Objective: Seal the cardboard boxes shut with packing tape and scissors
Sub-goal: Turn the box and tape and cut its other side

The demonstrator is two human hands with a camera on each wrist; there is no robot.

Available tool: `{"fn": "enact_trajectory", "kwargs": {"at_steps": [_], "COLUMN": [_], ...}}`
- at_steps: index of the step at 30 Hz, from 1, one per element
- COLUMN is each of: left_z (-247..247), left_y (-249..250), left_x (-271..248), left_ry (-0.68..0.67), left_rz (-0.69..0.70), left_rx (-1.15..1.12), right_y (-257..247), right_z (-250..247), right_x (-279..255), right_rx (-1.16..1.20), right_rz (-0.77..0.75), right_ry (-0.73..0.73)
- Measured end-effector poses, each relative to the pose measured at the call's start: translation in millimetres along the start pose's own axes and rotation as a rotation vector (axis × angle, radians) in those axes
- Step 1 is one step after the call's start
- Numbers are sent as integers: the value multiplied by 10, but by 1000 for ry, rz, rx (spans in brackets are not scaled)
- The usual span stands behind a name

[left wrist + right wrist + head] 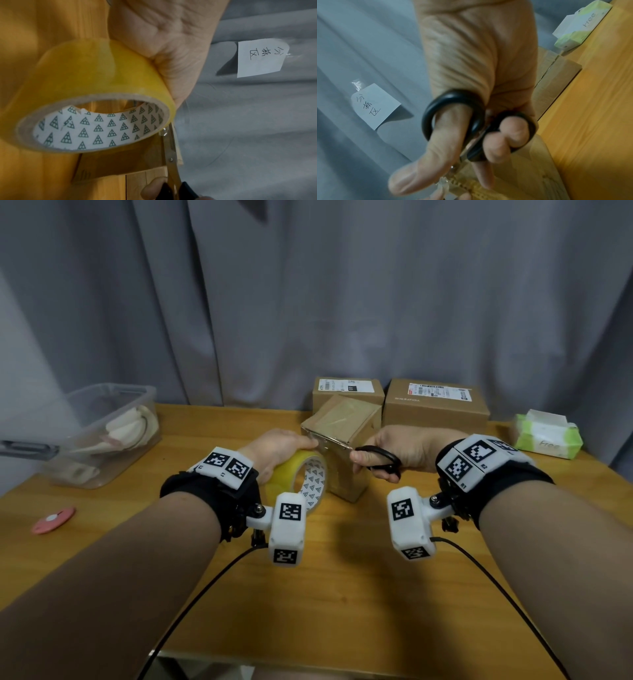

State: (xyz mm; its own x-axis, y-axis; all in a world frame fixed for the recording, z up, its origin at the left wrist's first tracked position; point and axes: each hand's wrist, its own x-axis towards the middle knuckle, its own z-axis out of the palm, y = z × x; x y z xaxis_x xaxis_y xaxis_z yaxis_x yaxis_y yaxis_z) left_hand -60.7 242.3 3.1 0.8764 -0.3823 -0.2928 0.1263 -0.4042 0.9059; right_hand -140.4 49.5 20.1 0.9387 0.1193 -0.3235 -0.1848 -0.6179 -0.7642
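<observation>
**Scissors meet the tape at the box's near top edge**

A person's two hands work over a wooden desk (342, 559). The left hand (277, 448) has its grip curled round a yellow roll of packing tape (298, 477), held on edge just left of a small cardboard box (342, 440) that stands tilted, one corner toward the viewer. The right hand (404, 446) has its grip closed through the black handles of a pair of scissors (380, 461), thumb in one loop and fingers in the other.

The move ahead turns on one relation: the short stretch of tape between roll and box lies along the box's near top edge, directly left of the scissor grip. The blades run along that edge with their long axis pointing left toward the roll, tips close to it. In the left wrist view the blades look nearly closed, lying beside the roll's rim. The right hand is the nearer one for cutting; the left likely only needs to keep the tape taut.

Counted: three cardboard boxes, the tilted one in front and two labelled ones behind it; one tape roll; one pair of scissors.
</observation>
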Motion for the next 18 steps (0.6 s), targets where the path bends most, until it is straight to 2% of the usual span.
{"fn": "enact_trajectory", "kwargs": {"at_steps": [8, 14, 18], "left_z": [-20, -57, -74], "left_y": [-57, -214, -453], "left_x": [25, -35, -74], "left_ry": [-18, 26, 54], "left_rz": [33, 117, 256], "left_rx": [-7, 63, 261], "right_y": [-23, 45, 206], "right_z": [-68, 141, 438], "right_x": [-19, 66, 160], "right_rx": [-80, -302, -580], "right_rz": [68, 195, 288], "right_ry": [92, 23, 52]}}
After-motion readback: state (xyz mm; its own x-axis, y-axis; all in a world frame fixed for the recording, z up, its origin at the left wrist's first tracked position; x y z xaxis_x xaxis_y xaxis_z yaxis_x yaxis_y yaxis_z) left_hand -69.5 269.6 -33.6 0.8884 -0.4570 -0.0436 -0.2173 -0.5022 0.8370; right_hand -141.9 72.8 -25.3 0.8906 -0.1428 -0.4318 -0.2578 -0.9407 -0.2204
